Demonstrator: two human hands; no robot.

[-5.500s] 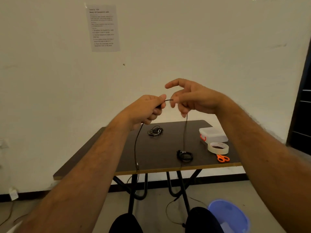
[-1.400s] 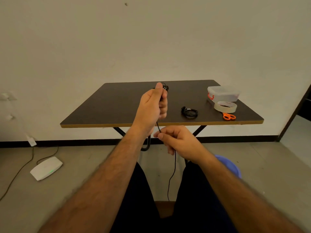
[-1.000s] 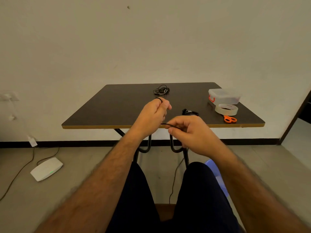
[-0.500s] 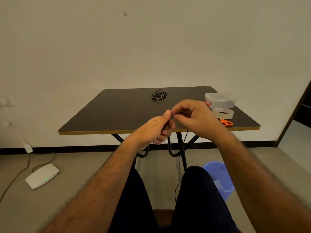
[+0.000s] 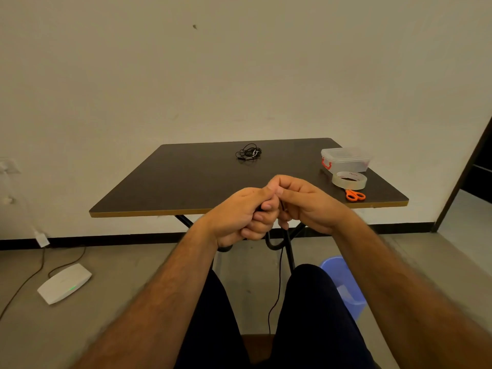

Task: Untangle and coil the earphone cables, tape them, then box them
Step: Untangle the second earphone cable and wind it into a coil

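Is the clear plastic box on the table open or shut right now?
Shut: the clear box has its lid seated flat on top, and a red latch sits on its left end.

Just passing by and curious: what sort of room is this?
Probably a bare workroom set up for a small hand task: a lone folding table by a plain wall, with tape and scissors laid out.

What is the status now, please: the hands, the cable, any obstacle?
Left hand and right hand both grip the earphone cable, tail hanging between knees. Tangled set waits on table. Nothing in the way.
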